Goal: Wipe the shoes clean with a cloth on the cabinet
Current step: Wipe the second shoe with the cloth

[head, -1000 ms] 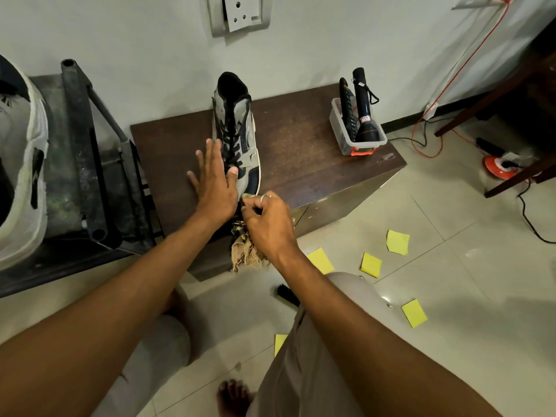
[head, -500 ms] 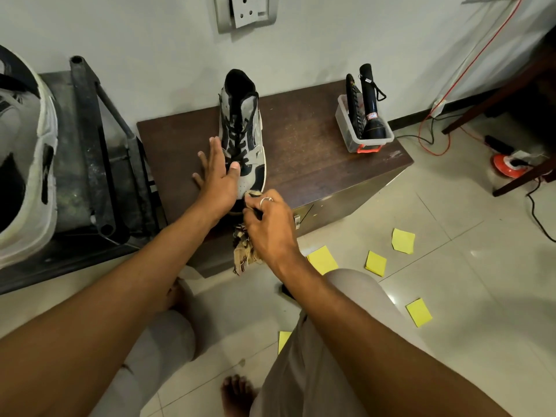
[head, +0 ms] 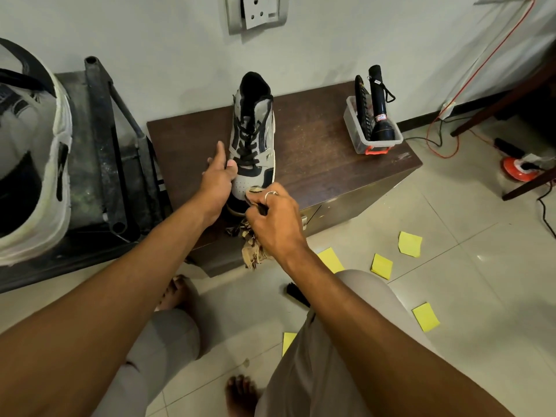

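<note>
A grey, white and black high-top shoe point(head: 254, 136) stands on the dark brown cabinet point(head: 325, 158), toe toward me. My left hand point(head: 218, 179) holds the shoe's left side near the toe, thumb on top and fingers along the side. My right hand point(head: 272, 218) grips a frayed brown patterned cloth point(head: 251, 248) and presses it against the toe cap. The cloth's loose end hangs over the cabinet's front edge. The tip of the toe is hidden behind my right hand.
A clear plastic tub point(head: 371, 136) with a black torch and a comb sits at the cabinet's right end. A dark metal stand point(head: 120, 164) with a second shoe point(head: 33, 164) is at left. Yellow sticky notes point(head: 409, 243), cables and a black brush point(head: 296, 293) lie on the tiled floor.
My left hand shifted from lying flat on the shoe to holding its side, thumb on top. My right hand moved the cloth up onto the toe cap.
</note>
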